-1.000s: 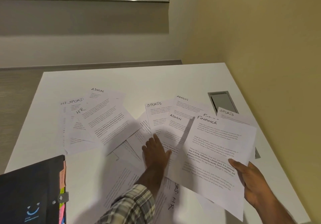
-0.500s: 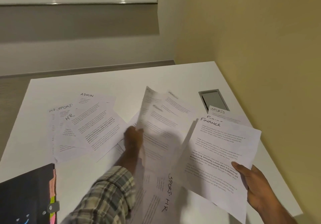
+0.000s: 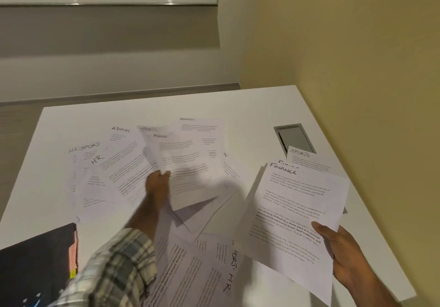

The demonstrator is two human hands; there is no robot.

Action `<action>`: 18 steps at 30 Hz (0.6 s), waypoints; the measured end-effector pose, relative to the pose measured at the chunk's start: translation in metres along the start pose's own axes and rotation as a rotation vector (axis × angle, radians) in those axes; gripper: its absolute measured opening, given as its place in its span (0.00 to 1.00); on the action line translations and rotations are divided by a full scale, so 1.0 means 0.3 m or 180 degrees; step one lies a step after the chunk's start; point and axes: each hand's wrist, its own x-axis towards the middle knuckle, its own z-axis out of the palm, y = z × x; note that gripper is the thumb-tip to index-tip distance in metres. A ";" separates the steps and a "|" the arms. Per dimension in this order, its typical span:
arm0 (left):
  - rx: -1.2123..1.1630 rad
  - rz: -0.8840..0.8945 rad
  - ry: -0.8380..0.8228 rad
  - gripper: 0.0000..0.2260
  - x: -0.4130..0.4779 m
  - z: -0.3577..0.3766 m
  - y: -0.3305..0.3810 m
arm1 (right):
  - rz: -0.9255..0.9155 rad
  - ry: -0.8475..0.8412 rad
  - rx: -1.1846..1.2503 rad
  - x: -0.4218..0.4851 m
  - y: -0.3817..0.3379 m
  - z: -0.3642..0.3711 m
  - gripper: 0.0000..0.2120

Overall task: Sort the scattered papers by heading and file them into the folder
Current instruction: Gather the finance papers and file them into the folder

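A blurred bunch of sheets [image 3: 188, 163] is pinched at its lower left corner by the left hand [image 3: 158, 185] and held raised over the scattered papers [image 3: 123, 159] on the white table [image 3: 166, 106]; its headings are too smeared to be read. A sheet headed FINANCE [image 3: 292, 211] is gripped at its near right edge by the right hand [image 3: 342, 249], thumb on top, well apart from the left hand. The black folder [image 3: 35, 266] is seen at the near left, coloured tabs along its right edge, beside the plaid sleeve [image 3: 114, 271]

Left hand [image 3: 158, 185] lifting papers [image 3: 188, 161], right hand [image 3: 342, 249] gripping FINANCE sheet [image 3: 292, 223]
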 end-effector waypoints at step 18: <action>0.2572 0.0551 -0.0422 0.39 -0.421 0.274 -0.178 | -0.0023 -0.0166 0.0222 -0.002 -0.005 -0.012 0.16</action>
